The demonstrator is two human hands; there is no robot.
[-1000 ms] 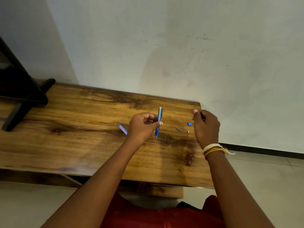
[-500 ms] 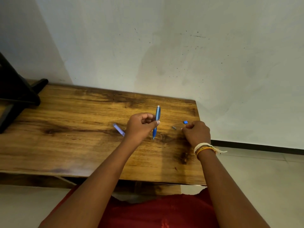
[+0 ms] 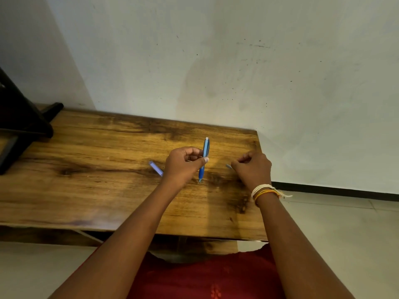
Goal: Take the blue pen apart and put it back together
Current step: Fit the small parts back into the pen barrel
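My left hand point(image 3: 184, 166) holds the blue pen body point(image 3: 205, 155) upright between thumb and fingers, white end up and tip down just above the wooden table point(image 3: 97, 190). A loose pale blue pen piece point(image 3: 155, 168) lies on the table just left of that hand. My right hand point(image 3: 253, 169) rests on the table near its right edge with the fingertips pinched together. A small grey-blue part point(image 3: 228, 166) lies right beside those fingertips. Whether the pinched fingers hold anything is hidden.
A black stand point(image 3: 23, 124) occupies the table's far left. A pale wall point(image 3: 237, 72) rises directly behind the table. The table's right edge point(image 3: 260, 180) runs just past my right hand, with tiled floor point(image 3: 334, 234) beyond it.
My right hand came down from a raised position to the table and slid over the spot where a small blue piece lay. My left hand kept the pen body upright.
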